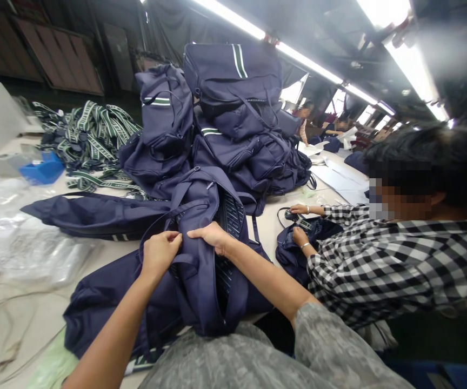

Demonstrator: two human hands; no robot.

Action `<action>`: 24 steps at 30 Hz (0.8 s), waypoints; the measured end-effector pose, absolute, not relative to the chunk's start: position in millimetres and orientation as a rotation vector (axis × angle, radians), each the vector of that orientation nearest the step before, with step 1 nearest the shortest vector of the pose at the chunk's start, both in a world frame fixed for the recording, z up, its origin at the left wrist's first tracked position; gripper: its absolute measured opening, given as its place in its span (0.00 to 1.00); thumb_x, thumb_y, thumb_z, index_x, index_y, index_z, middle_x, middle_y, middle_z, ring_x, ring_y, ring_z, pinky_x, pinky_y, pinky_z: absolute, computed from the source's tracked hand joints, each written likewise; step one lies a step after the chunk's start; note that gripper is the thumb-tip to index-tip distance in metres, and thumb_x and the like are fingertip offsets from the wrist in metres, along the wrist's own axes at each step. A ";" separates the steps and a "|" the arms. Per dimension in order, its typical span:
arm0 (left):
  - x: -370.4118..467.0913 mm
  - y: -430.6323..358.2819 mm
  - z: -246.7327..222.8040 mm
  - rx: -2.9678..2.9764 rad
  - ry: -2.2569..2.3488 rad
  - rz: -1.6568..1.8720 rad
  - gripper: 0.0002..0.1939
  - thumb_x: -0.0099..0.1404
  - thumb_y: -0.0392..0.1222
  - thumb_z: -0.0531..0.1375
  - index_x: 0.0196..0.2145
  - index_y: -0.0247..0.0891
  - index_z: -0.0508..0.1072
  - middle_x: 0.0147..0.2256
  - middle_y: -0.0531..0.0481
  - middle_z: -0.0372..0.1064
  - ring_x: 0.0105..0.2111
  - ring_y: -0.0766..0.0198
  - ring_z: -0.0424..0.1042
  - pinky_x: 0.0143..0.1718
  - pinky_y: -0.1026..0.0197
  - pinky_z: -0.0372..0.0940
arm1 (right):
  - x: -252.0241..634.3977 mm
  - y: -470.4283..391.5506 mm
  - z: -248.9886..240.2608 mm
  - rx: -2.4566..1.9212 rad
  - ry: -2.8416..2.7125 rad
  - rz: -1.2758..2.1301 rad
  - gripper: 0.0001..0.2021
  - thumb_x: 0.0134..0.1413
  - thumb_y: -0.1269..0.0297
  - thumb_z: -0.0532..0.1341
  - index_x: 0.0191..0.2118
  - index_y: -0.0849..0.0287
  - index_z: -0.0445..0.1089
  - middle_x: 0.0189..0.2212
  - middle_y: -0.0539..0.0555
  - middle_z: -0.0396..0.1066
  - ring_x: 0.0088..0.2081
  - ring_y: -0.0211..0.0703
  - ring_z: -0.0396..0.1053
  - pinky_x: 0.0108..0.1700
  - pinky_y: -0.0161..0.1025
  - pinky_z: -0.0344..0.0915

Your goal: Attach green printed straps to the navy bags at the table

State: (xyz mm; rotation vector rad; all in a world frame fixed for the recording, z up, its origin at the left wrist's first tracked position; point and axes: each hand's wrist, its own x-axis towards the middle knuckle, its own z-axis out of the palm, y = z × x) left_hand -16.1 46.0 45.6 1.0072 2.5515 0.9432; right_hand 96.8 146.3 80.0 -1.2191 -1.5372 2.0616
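Observation:
A navy duffel bag (195,270) lies in front of me at the table's edge, its long zipped opening spread to show a printed lining (230,216). My left hand (161,253) is closed in a pinch against the bag's side panel, beside a carry strap; what lies between its fingertips is too small to make out. Close by, my right hand (213,236) grips the bag's fabric by the rim of the opening, thumb pointing at the left fingertips. Under and beside it are more navy bags, one flat bag (104,213) stretching left.
Stacked navy bags (233,81) rise behind. Striped green-and-white straps (95,129) are heaped at the left, near a blue bin (42,167) and clear plastic bags (18,232). Close on my right, a person in a checked shirt (383,259) handles another navy bag (288,248).

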 end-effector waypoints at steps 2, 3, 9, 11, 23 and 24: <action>-17.3 47.2 50.1 0.985 2.555 0.877 0.15 0.55 0.47 0.55 0.32 0.39 0.79 0.31 0.45 0.78 0.39 0.51 0.76 0.42 0.57 0.66 | 95.7 143.6 82.5 -1.205 -1.577 2.013 0.10 0.33 0.72 0.71 0.28 0.64 0.73 0.30 0.54 0.77 0.31 0.44 0.74 0.34 0.37 0.72; -19.4 48.3 52.0 0.974 2.534 0.850 0.14 0.54 0.46 0.56 0.30 0.39 0.79 0.29 0.46 0.78 0.38 0.51 0.76 0.42 0.57 0.66 | 95.0 142.3 83.6 -1.210 -1.600 1.982 0.10 0.33 0.73 0.71 0.27 0.64 0.73 0.30 0.54 0.76 0.32 0.44 0.74 0.34 0.37 0.72; -42.9 60.1 54.1 0.698 2.177 0.983 0.04 0.43 0.41 0.62 0.16 0.39 0.73 0.17 0.47 0.71 0.26 0.52 0.76 0.30 0.56 0.71 | 88.3 137.1 84.3 -1.184 -1.712 1.911 0.09 0.33 0.73 0.71 0.26 0.64 0.72 0.28 0.53 0.75 0.31 0.45 0.74 0.33 0.36 0.71; -49.6 64.0 54.2 0.542 2.018 1.065 0.04 0.39 0.38 0.63 0.14 0.38 0.70 0.15 0.48 0.69 0.23 0.55 0.75 0.27 0.58 0.72 | 86.0 135.5 83.5 -1.143 -1.750 1.907 0.09 0.34 0.73 0.71 0.27 0.64 0.73 0.27 0.52 0.75 0.30 0.44 0.73 0.32 0.36 0.70; -56.1 73.0 56.9 0.574 2.080 0.872 0.09 0.43 0.35 0.63 0.11 0.36 0.67 0.17 0.42 0.71 0.22 0.53 0.75 0.20 0.62 0.69 | 86.3 136.4 79.2 -1.102 -1.782 1.872 0.07 0.36 0.72 0.69 0.27 0.65 0.73 0.26 0.52 0.74 0.27 0.40 0.71 0.31 0.35 0.69; -54.8 71.9 56.9 0.608 2.109 0.857 0.09 0.44 0.36 0.63 0.12 0.37 0.67 0.17 0.42 0.72 0.22 0.54 0.75 0.21 0.62 0.68 | 87.0 136.5 79.8 -1.113 -1.764 1.882 0.08 0.35 0.72 0.69 0.27 0.65 0.73 0.27 0.52 0.75 0.27 0.41 0.71 0.32 0.35 0.69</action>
